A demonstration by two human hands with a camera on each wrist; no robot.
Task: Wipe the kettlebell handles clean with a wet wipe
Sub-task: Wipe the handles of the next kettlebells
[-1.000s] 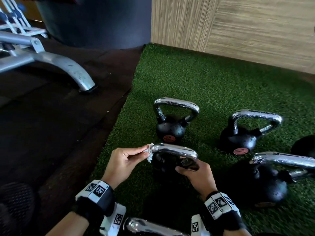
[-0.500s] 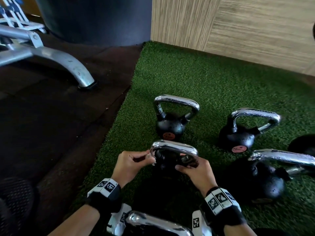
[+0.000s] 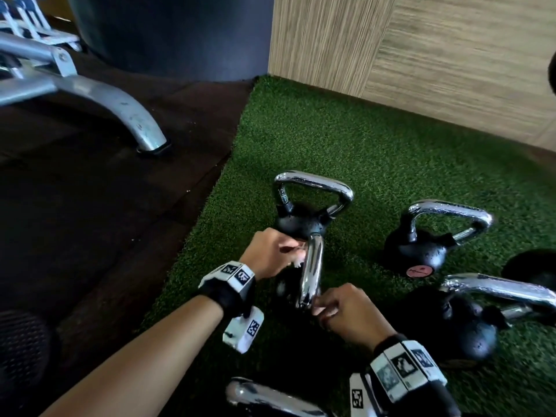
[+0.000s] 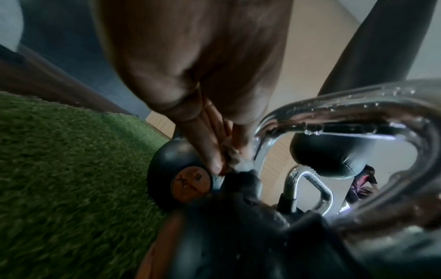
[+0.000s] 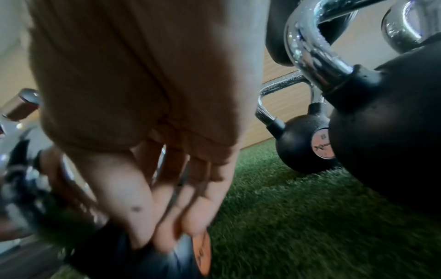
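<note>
1. Your left hand (image 3: 272,254) pinches a small wad of wet wipe (image 3: 296,260) against the far end of the chrome handle (image 3: 313,266) of the kettlebell in front of you; in the left wrist view the fingertips (image 4: 216,166) press the wipe (image 4: 238,162) where the handle meets the black body.
2. Your right hand (image 3: 350,311) curls round the near end of that same handle.
3. Just beyond your left hand stands a second kettlebell (image 3: 304,212), upright.
4. To the right of your grip stand a third kettlebell (image 3: 421,251) and a larger one (image 3: 469,329), all on green turf (image 3: 376,139).
5. Left of your grip lies dark flooring (image 3: 90,206) with a grey machine leg (image 3: 120,109).
</note>
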